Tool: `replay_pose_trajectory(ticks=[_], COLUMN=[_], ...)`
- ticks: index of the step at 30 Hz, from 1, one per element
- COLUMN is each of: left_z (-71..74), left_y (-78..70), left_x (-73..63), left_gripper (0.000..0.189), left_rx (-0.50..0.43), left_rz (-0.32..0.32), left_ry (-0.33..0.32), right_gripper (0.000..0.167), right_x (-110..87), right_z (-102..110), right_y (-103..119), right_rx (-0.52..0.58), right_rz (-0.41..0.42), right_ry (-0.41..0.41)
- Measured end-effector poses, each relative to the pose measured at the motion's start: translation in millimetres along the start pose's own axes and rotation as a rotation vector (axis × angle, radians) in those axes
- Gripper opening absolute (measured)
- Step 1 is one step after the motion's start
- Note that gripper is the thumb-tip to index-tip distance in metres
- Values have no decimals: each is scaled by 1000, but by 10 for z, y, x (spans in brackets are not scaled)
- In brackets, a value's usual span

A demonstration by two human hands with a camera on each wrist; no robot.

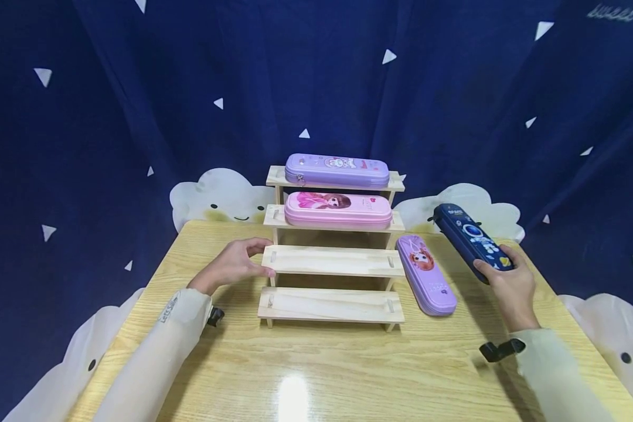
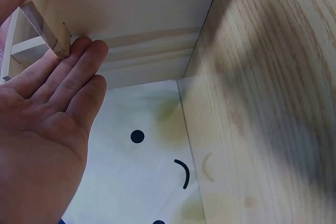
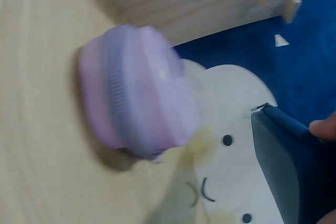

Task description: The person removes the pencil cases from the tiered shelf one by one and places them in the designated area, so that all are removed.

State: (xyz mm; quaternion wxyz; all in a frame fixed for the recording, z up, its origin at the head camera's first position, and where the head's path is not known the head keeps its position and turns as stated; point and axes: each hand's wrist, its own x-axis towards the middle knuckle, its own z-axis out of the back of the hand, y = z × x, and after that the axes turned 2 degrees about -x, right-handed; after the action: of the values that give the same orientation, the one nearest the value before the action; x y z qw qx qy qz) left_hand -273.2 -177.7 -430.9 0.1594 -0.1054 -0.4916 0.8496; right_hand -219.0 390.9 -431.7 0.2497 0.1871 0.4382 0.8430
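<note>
My right hand (image 1: 514,291) grips the near end of a dark blue pencil case (image 1: 472,237) with an astronaut on it, held over the table's right side. Beside it a purple pencil case (image 1: 426,274) with a red-haired doll lies on the table; its end looms in the right wrist view. At the left of a wooden step shelf (image 1: 332,261), my left hand (image 1: 237,265) pinches the end of the second step from the bottom. The left wrist view shows the thumb on one side of the board and the fingers (image 2: 79,72) against the other.
A lavender pencil case (image 1: 337,170) rests on the top step, and a pink one (image 1: 339,210) with a doll on the step below. The two lower steps are bare wood. Behind the light wooden table (image 1: 232,375) hangs a dark blue curtain (image 1: 316,76) with white clouds and triangles.
</note>
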Motion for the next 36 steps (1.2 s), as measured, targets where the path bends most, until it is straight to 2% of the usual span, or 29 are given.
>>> replay_pose_trajectory(ticks=[6, 9, 20, 26, 36], left_z=[0, -4, -8, 6, -8], left_y=[-6, -6, 7, -8, 8], left_x=[11, 10, -6, 0, 9], left_gripper=[81, 77, 74, 78, 74], left_rx=[14, 9, 5, 16, 21], left_rz=[-5, -8, -27, -26, -40], left_ry=[3, 2, -2, -3, -8], right_gripper=[85, 86, 88, 89, 90], right_x=[-1, -1, -3, -21, -72], right_z=[-103, -145, -237, -272, -330], right_y=[-186, -247, -306, -366, -435], right_rx=[-81, -107, -135, -171, -204], right_rz=[-3, -6, -25, -1, 17], right_ry=[67, 83, 98, 119, 169])
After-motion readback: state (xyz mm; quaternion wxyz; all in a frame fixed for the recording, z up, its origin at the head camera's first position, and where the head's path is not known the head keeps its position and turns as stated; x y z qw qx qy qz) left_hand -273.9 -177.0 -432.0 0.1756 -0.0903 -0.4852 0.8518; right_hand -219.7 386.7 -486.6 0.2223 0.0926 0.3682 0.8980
